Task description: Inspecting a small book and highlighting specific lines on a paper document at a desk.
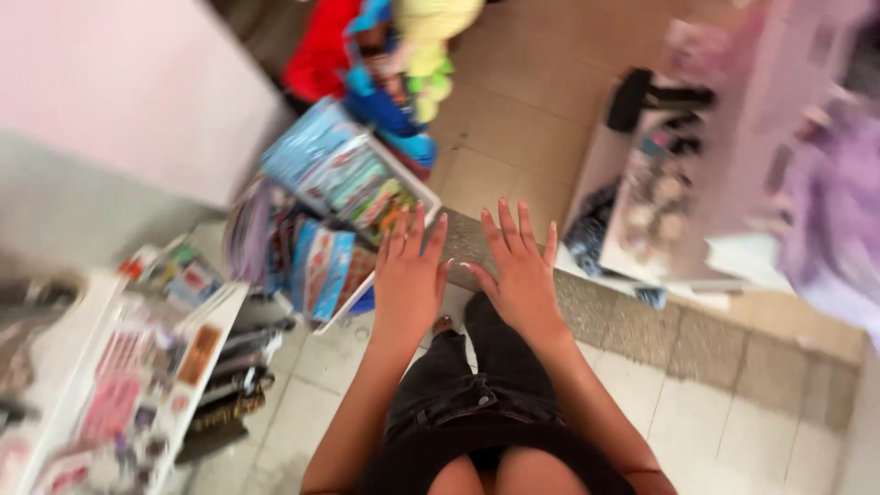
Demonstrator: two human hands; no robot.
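My left hand (409,272) and my right hand (521,270) are stretched out side by side in front of me, palms down, fingers spread, thumbs almost touching. Neither holds anything. They hover above a stone step (697,339) and my dark trousers (463,380). The nearest thing to my left hand is a white tray of colourful packets (344,197), just to its left. The whole picture is blurred by motion.
A white display rack with small packaged goods (137,376) stands at the lower left. Bright clothes or toys (385,64) hang at the top. A stand with dark and pale items (660,183) is at the right. Tiled floor (513,119) lies beyond the step.
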